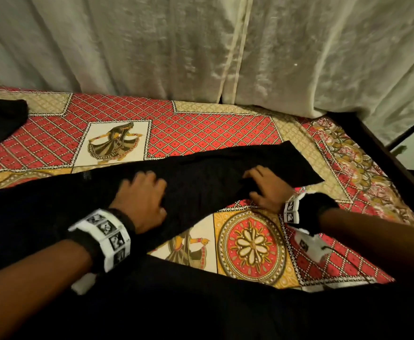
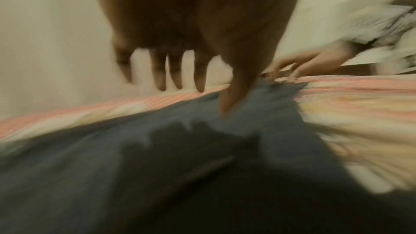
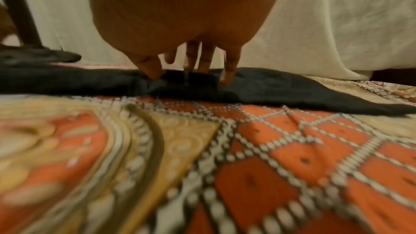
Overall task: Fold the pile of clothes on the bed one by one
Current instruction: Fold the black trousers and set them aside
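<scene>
A long black garment [image 1: 201,177] lies spread slantwise across the patterned bedsheet [image 1: 250,244], reaching down to the near edge of the head view. My left hand [image 1: 149,195] is over its middle with the fingers straight and spread; the left wrist view, blurred by motion, shows the left hand [image 2: 200,77] just above the cloth [image 2: 157,166] with the thumb tip touching it. My right hand [image 1: 255,185] is at the garment's right end. In the right wrist view the right hand [image 3: 180,72] pinches a raised fold of the black cloth [image 3: 281,88] between thumb and fingers.
Another black garment [image 1: 0,123] lies at the far left of the bed. A white curtain [image 1: 201,45] hangs along the far side. The dark bed frame [image 1: 384,153] runs down the right edge.
</scene>
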